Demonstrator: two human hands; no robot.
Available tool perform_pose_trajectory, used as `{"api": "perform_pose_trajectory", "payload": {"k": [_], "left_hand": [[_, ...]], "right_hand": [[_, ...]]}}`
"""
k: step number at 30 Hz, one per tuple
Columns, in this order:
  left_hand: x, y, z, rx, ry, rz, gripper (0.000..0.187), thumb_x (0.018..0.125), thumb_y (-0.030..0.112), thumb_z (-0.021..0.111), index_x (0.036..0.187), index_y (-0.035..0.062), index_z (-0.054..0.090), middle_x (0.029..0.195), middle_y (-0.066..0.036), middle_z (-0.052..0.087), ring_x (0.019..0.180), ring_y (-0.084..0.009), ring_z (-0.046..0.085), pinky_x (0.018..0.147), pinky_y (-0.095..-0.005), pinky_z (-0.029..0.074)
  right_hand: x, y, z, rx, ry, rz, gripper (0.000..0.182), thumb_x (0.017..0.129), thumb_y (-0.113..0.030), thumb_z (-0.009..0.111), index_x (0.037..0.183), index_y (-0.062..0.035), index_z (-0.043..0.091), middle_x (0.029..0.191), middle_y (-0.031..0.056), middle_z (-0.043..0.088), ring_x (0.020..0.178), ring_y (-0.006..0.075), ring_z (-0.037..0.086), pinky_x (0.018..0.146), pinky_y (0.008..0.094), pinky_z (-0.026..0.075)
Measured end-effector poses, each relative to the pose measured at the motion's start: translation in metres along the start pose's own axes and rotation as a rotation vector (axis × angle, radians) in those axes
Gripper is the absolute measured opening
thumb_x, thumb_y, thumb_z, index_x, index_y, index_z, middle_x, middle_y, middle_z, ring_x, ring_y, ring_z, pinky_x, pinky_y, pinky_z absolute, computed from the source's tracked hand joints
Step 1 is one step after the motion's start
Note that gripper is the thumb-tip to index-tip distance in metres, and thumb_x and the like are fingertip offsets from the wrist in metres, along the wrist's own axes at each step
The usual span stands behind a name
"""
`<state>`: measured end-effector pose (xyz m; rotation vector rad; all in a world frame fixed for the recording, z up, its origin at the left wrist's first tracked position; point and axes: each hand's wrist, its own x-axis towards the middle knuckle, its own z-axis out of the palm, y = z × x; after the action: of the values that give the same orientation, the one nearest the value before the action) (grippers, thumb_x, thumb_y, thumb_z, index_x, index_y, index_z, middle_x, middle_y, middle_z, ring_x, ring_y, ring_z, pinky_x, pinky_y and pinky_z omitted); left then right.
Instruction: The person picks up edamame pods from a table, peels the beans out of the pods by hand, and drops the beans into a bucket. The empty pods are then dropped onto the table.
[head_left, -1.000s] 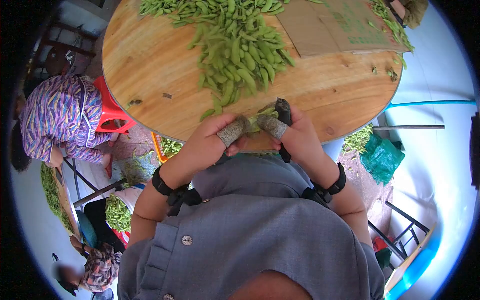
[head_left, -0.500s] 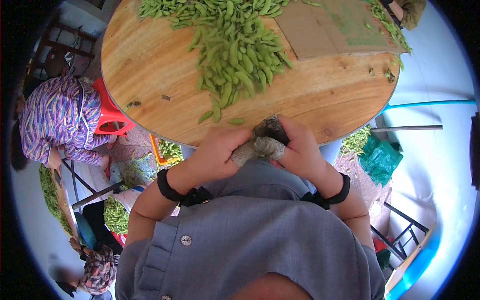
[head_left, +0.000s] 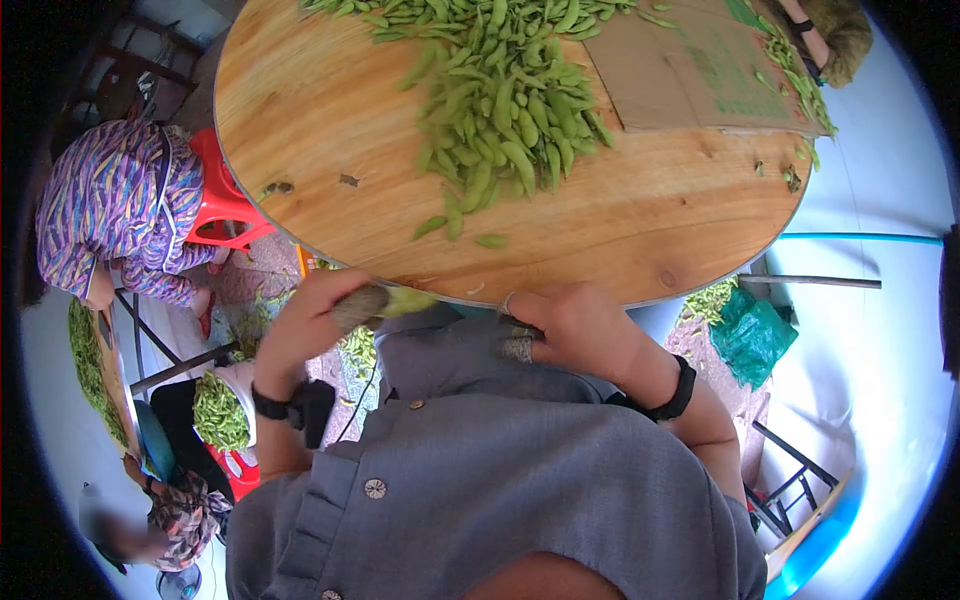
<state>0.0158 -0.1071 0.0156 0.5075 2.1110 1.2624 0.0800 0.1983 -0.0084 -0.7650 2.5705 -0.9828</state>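
I see the round wooden table (head_left: 300,120) heaped with green pods (head_left: 500,90), my right hand (head_left: 575,325) curled shut at its edge, my left hand (head_left: 315,315) pinching one pale-green pod (head_left: 408,299) just below the rim.

Green printing runs across the flat brown cardboard sheet (head_left: 700,70) on the far right of my table, too blurred to read
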Motion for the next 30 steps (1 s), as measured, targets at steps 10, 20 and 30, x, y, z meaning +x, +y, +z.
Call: {"api": "perform_pose_trajectory", "payload": {"k": [10, 20, 30], "left_hand": [[0.001, 0.012, 0.003, 0.746, 0.557, 0.028, 0.019, 0.082, 0.02, 0.062, 0.09, 0.0025, 0.058, 0.078, -0.016, 0.06, 0.074, -0.0358, 0.06, 0.065, -0.0424, 0.046], [0.086, 0.044, 0.067, -0.073, -0.213, 0.28, 0.017, 0.087, 0.015, 0.058, 0.096, 0.002, 0.062, 0.073, -0.007, 0.06, 0.07, -0.0159, 0.058, 0.065, -0.0314, 0.046], [0.08, 0.051, 0.08, -0.434, 0.016, -0.003, 0.014, 0.091, 0.014, 0.057, 0.096, 0.0029, 0.062, 0.074, 0.002, 0.057, 0.071, -0.0089, 0.055, 0.063, -0.0246, 0.044]], "right_hand": [[0.042, 0.011, 0.0, -0.125, 0.444, 0.076, 0.02, 0.074, -0.016, 0.067, 0.091, -0.0068, 0.061, 0.083, 0.0132, 0.059, 0.072, 0.034, 0.06, 0.061, 0.0413, 0.049], [-0.009, -0.002, -0.023, 0.434, 0.43, 0.21, 0.025, 0.077, -0.007, 0.063, 0.101, -0.0036, 0.058, 0.083, 0.0155, 0.061, 0.077, 0.0357, 0.061, 0.064, 0.0384, 0.05], [-0.001, 0.002, -0.025, 0.569, 0.342, 0.217, 0.034, 0.08, -0.005, 0.055, 0.113, -0.0034, 0.052, 0.082, 0.0229, 0.058, 0.079, 0.0428, 0.058, 0.066, 0.0404, 0.048]]}}
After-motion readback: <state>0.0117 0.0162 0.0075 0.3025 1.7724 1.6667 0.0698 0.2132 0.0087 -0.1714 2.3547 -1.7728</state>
